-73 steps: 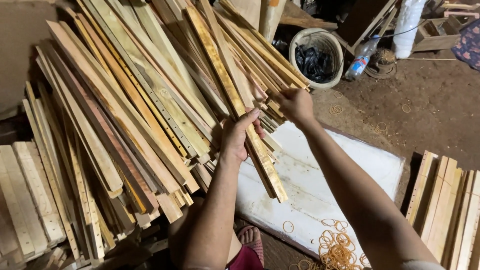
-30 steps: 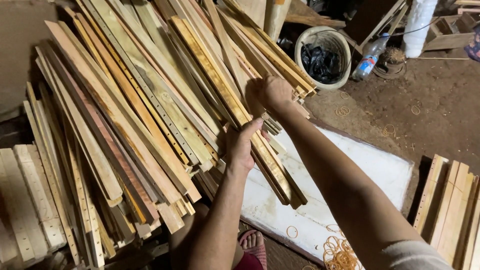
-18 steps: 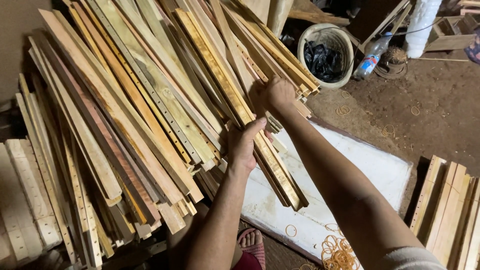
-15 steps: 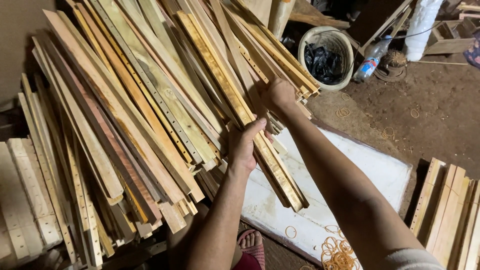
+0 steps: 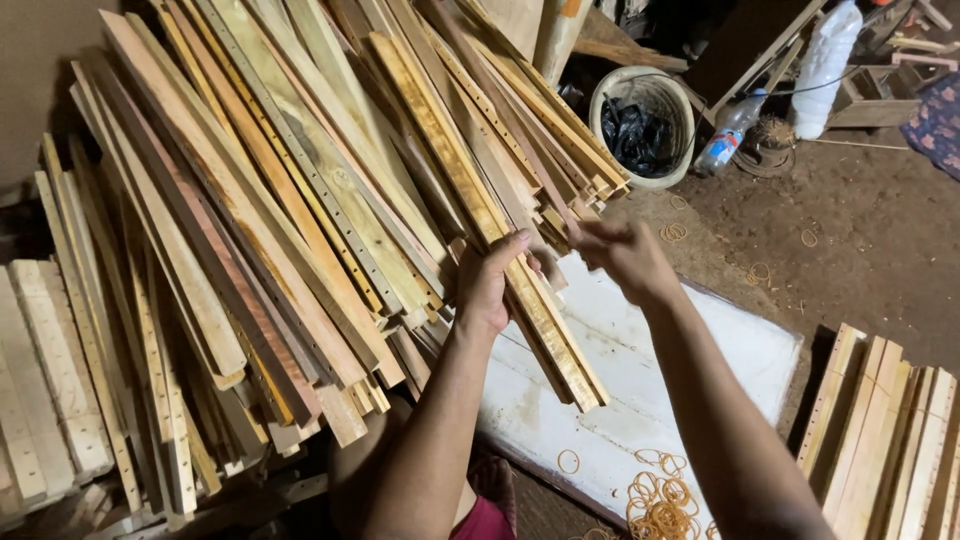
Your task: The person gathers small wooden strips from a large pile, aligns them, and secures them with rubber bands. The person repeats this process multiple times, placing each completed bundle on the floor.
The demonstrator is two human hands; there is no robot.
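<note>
The left hand [image 5: 490, 285] was wrapped around a bundle of slats [image 5: 520, 280], fingers curled over its upper face and the thumb under, clamped on it about two-thirds of the way down its length. The bundle slanted from the upper left, past the grip, to its cut ends, which hung below and to the right of the hand, above a white board [image 5: 700, 360]. The right hand [image 5: 625, 258] was just to the right of the grip, level with it, blurred; its fingers were bunched near the bundle's edge, but whether they pinched anything could not be told. Left of the grip, a large heap of slats [image 5: 250, 230] fanned out, lying under and beside the held bundle and touching it along its upper stretch. Below the grip, on the near end of the board, lay a pile of rubber bands [image 5: 665, 495], with a few loose ones beside it. Above and to the right of the hands stood a bucket [image 5: 668, 98] with dark stuff inside, and just beyond it a plastic bottle [image 5: 728, 135]. Far right of the grip, a separate stack of pale slats [image 5: 890, 440] lay on the dirt floor [image 5: 880, 240], well apart from the hands.
</note>
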